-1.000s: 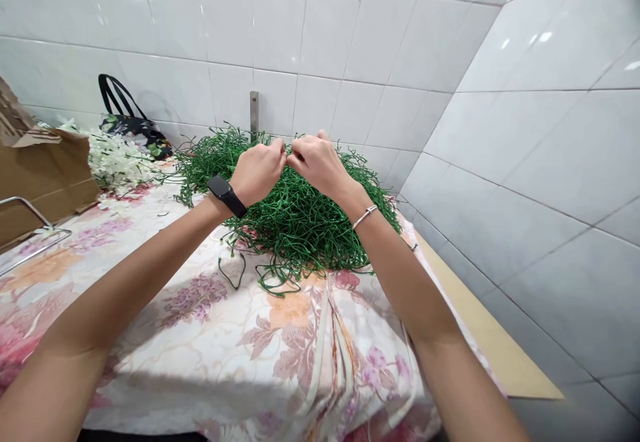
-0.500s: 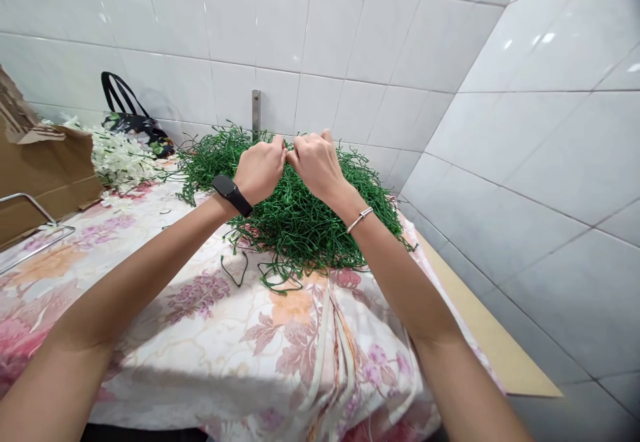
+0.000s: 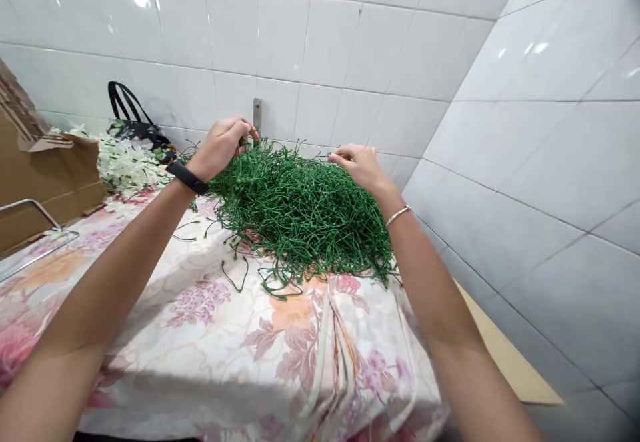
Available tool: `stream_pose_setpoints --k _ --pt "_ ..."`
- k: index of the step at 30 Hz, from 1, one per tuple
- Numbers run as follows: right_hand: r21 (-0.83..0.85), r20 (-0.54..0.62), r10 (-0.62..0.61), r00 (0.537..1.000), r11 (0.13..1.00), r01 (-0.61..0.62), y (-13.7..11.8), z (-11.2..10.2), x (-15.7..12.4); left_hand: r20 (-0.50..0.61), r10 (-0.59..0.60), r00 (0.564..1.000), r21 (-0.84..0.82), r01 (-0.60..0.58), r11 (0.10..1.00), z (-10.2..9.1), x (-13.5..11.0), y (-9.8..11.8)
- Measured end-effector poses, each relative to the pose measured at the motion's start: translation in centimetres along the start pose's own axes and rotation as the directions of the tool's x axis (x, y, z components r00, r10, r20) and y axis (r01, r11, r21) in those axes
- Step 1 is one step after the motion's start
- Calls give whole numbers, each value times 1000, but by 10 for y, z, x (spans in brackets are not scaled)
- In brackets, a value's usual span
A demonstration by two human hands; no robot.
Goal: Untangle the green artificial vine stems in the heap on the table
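Observation:
A large tangled heap of thin green artificial flower stems point(image 3: 310, 209) lies on the flowered cloth, near the tiled wall. At the heap's back left, my left hand point(image 3: 225, 145), with a black band on the wrist, is closed with its fingers on some stems. My right hand point(image 3: 361, 165), wearing a thin bracelet, pinches at the heap's back right edge; a bit of stem shows by its fingertips, the rest hidden. Several loose stems point(image 3: 240, 275) lie in front of the heap on the cloth.
White artificial flowers point(image 3: 127, 165) and a black floral bag point(image 3: 137, 132) are at the back left. A cardboard box point(image 3: 55, 182) and a bent metal wire frame point(image 3: 45, 212) stand at the left edge. Behind the heap, a metal bracket point(image 3: 257, 119) is against the tiled wall.
My hands, together above the heap before, have moved apart, left hand to the left and right hand to the right. The heap's right side has shifted downward.

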State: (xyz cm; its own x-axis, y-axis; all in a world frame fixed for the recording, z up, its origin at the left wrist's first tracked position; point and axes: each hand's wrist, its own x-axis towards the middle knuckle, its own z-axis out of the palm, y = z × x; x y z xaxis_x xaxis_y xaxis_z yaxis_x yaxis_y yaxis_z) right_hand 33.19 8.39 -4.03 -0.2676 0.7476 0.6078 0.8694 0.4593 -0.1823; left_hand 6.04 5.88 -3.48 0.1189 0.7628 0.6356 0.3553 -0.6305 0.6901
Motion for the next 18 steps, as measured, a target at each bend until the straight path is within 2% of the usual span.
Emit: stream_pose_setpoints --k 4,9,12,15,18 --pt "31 20 -55 998 998 55 -13 7 -4 156 -20 988 -138 42 989 5 -4 6" --pt "78 -27 -98 995 992 100 -32 7 -7 317 128 940 -253 -47 966 10 -7 9" --pt "195 -25 -162 987 967 163 -46 2 -8 382 200 902 -258 -104 961 12 -9 13" --pt "283 -1 -244 970 930 234 -64 -5 -11 409 222 885 -213 -144 966 16 -12 16" --pt "199 -47 -262 964 943 266 -78 -10 -16 385 221 896 -138 -181 974 20 -14 19"
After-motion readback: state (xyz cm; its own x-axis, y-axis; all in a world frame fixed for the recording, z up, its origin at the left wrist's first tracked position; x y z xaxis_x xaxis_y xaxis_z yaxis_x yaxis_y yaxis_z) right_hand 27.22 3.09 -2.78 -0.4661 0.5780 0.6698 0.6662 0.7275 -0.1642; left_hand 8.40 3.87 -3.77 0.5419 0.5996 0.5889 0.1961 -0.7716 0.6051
